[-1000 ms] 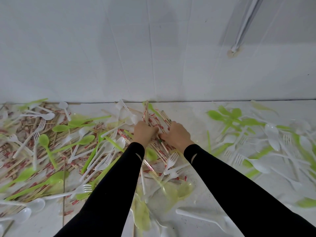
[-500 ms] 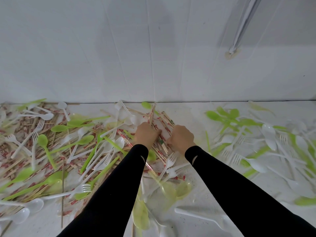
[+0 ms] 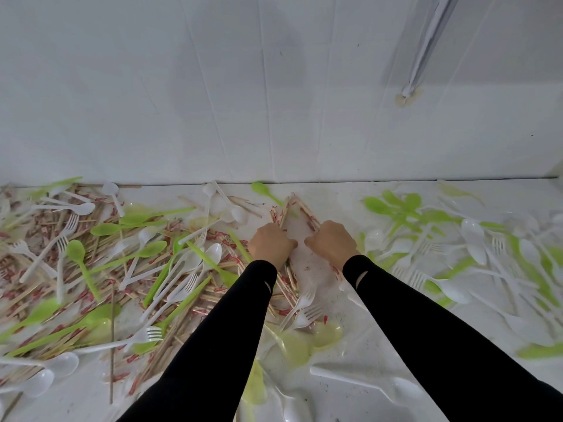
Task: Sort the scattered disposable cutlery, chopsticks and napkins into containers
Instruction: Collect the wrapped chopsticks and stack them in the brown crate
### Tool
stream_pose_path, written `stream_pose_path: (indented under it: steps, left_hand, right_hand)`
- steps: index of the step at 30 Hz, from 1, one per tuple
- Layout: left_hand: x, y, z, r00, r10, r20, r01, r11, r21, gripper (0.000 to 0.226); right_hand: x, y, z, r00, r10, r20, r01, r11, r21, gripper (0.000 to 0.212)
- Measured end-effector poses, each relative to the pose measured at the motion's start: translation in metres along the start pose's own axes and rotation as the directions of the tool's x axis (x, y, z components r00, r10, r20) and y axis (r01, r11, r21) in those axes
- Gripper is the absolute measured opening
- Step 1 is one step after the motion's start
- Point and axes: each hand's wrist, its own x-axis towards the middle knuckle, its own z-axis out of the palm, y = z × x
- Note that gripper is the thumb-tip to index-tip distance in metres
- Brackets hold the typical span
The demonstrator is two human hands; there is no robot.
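Obs., standing beside the person: both hands are working low on the white surface, knuckles up. The left hand is curling down over one strand of wrapped chopsticks, and the right hand is doing likewise over a second strand. Sticks are poking out past each fist at both ends, so each hand appears to be clutching a small bundle, though the fingertips are hiding underneath. The two strands are meeting at their far tips near the wall and are splaying apart toward the person, with a bare patch between the hands. Judgement: the hands are raking the sticks sideways to pull them free of the mixed litter, since loose sticks are easier to lift once they lie parallel. White forks are lying just beside the near ends and could snag. A dense heap of chopsticks, spoons and forks is sitting to the left, and green spoons are lying to the right. No container is showing, and no napkins are distinguishable. Sorting is looking far from finished.
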Motion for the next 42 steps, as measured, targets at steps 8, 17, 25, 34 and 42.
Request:
stream_pose_path:
  steps: [8,17,25,34,42]
  left_hand:
    - [-0.006,0.010,0.007,1.000,0.025,0.013,-0.025,0.999,-0.030,0.029]
    - [-0.007,0.009,0.011,0.997,0.052,0.048,-0.049,0.996,-0.072,0.036]
    - [-0.004,0.018,-0.022,0.968,0.182,-0.173,-0.247,0.807,-0.536,0.013]
    - [-0.024,0.045,-0.051,0.994,0.070,-0.080,-0.068,-0.163,-0.984,0.017]
    - [-0.070,0.124,-0.026,0.994,0.097,-0.050,-0.012,-0.359,-0.933,0.018]
  right_hand:
    - [0.004,0.013,-0.018,0.989,0.010,-0.145,-0.032,0.988,-0.151,0.003]
    - [0.000,0.020,-0.011,0.994,-0.010,-0.110,-0.001,0.996,-0.094,0.020]
    - [-0.006,0.025,-0.038,0.975,0.074,-0.209,0.056,0.829,0.556,0.025]
    - [-0.043,0.035,-0.068,0.959,0.067,-0.276,0.163,0.669,0.725,0.026]
    - [-0.083,0.047,-0.090,0.949,0.238,-0.205,0.176,0.140,0.974,0.028]
